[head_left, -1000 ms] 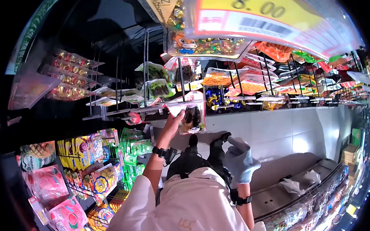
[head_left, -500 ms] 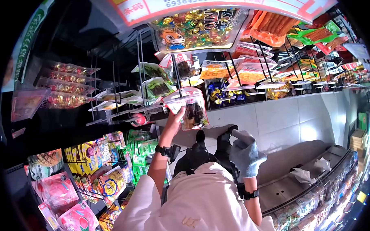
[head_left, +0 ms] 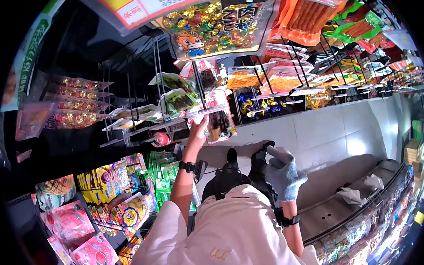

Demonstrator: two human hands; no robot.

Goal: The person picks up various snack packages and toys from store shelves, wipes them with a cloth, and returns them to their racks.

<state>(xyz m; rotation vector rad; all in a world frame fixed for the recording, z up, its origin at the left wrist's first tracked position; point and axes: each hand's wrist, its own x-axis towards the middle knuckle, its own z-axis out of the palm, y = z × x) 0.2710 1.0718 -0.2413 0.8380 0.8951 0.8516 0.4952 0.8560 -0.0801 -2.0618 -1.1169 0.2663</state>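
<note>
Snack bag (head_left: 219,124) higher, between left fingers (head_left: 203,126)

A pale grey tiled floor (head_left: 333,128) gleams under bright shop light. Left of the floor stands a black peg rack (head_left: 131,102), its hooks hung with rows of snack bags. A big candy bag (head_left: 213,25) hangs nearest the camera, under a price label (head_left: 137,6). Right of the floor runs a curved grey display bin (head_left: 345,212), and cardboard boxes (head_left: 412,149) sit at the floor's far end.
</note>
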